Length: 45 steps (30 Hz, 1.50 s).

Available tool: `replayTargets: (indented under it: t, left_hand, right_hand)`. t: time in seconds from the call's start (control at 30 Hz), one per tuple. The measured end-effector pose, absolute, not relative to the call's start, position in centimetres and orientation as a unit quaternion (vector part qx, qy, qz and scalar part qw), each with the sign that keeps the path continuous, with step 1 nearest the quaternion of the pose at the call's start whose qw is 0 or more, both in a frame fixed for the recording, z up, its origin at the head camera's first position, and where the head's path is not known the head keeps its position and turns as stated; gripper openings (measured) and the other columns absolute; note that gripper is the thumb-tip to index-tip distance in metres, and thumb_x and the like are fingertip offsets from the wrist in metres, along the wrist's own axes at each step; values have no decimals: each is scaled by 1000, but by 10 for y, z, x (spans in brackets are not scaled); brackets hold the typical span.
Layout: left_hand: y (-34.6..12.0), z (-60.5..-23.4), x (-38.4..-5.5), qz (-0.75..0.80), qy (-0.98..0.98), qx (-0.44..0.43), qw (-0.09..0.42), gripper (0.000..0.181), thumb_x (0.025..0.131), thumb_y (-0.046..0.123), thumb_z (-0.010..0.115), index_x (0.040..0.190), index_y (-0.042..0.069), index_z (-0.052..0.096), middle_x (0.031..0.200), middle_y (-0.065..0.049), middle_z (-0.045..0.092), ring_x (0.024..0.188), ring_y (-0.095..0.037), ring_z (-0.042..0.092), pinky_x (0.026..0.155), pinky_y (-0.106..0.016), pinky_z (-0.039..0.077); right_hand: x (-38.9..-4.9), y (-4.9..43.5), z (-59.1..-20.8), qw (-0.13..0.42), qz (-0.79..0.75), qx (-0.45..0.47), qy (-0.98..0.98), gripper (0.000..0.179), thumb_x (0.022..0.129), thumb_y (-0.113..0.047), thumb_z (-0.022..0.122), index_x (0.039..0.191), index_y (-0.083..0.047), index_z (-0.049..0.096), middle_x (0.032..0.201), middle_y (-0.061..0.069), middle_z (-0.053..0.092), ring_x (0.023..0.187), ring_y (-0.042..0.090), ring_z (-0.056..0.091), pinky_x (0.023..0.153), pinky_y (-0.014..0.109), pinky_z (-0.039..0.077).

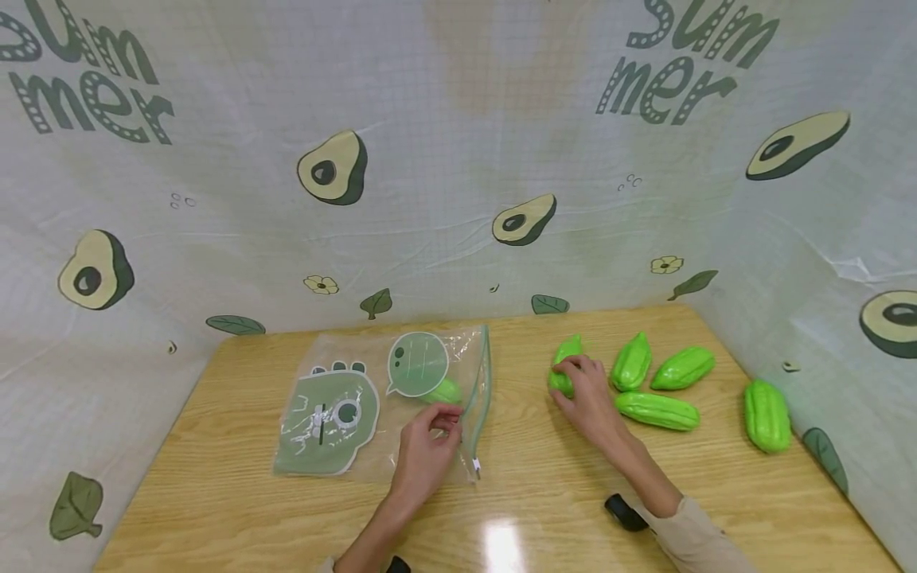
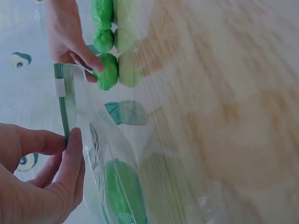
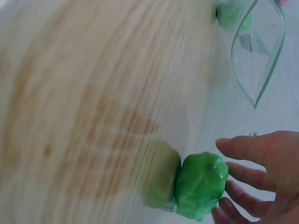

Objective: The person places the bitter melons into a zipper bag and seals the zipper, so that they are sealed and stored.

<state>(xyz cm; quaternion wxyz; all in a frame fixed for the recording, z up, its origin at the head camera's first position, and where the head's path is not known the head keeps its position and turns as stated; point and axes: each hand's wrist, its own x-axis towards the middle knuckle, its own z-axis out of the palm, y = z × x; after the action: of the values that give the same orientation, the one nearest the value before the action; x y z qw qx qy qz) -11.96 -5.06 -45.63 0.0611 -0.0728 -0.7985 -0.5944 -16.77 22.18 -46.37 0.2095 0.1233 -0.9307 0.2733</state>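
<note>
My left hand [image 1: 424, 446] pinches the mouth edge of a clear slider zip bag [image 1: 390, 454] printed with a green cartoon figure. One bright green ribbed fruit, like a star fruit [image 1: 446, 391], lies inside it. The bag's white slider [image 2: 60, 87] shows in the left wrist view, and its mouth gapes in the right wrist view. Right of the bag, my right hand [image 1: 591, 398] is over another green ribbed fruit [image 3: 202, 186]. In the right wrist view its fingers touch or nearly touch the fruit's side, while the thumb stands apart. The fruit rests on the table.
Several more green ribbed fruits [image 1: 657, 411] lie right of my right hand, one [image 1: 766, 415] near the table's right edge. The wooden table [image 1: 544, 509] meets a pale avocado-print cloth [image 1: 444, 263] at the back and sides.
</note>
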Motion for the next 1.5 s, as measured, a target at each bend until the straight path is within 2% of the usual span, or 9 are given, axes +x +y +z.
replayTargets:
  t: [0.27, 0.47, 0.67, 0.9, 1.03, 1.3, 1.5]
  left_hand:
    - [-51, -457, -120, -594, -800, -70, 58, 17, 88, -9, 69, 103, 0, 72, 95, -9, 71, 86, -20, 68, 73, -23, 58]
    - [-51, -458, -120, -592, -801, -69, 58, 17, 88, -9, 69, 102, 1, 72, 94, -8, 71, 85, -19, 68, 72, -22, 58]
    - [-51, -458, -121, -591, -801, -70, 62, 17, 88, -8, 69, 102, 1, 73, 94, -8, 72, 85, -19, 68, 72, -23, 58]
    - [-52, -457, -121, -592, -800, -71, 64, 18, 88, -9, 68, 102, 0, 73, 95, -9, 72, 85, -20, 68, 72, -24, 58]
    - [-52, -457, -121, -593, -800, -72, 65, 18, 88, -9, 68, 102, 0, 73, 95, -9, 72, 85, -20, 68, 73, -24, 59]
    - [-52, -457, -121, -591, -801, -71, 61, 18, 89, -8, 68, 103, 1, 73, 95, -8, 72, 87, -20, 68, 73, -24, 58]
    - [-52, -456, -120, -592, -801, -67, 61, 18, 89, -8, 69, 103, 1, 73, 95, -8, 72, 87, -20, 68, 74, -26, 59]
  right_hand:
    - [-167, 228, -463, 186, 293, 83, -934, 39, 80, 4, 84, 115, 8, 67, 118, 29, 59, 109, 46, 50, 91, 57, 47]
    - [-167, 231, -465, 198, 285, 83, -934, 47, 79, 3, 85, 120, 9, 64, 117, 29, 57, 108, 46, 51, 89, 57, 48]
    - [-166, 232, -464, 216, 270, 82, -935, 46, 77, 1, 87, 118, 7, 66, 117, 27, 57, 107, 45, 53, 83, 56, 51]
    - [-166, 234, -463, 228, 251, 74, -938, 48, 74, -4, 91, 115, 4, 67, 116, 24, 59, 106, 45, 57, 68, 56, 55]
    - [-166, 236, -461, 216, 256, 68, -940, 45, 75, 0, 89, 114, 4, 68, 112, 24, 60, 103, 43, 58, 71, 55, 55]
    - [-168, 243, -459, 208, 268, 78, -937, 44, 76, 4, 85, 117, 9, 69, 114, 29, 66, 105, 47, 62, 88, 59, 54]
    - [-169, 245, -456, 211, 275, 79, -935, 39, 80, 3, 81, 116, 9, 70, 116, 30, 67, 107, 47, 63, 89, 59, 54]
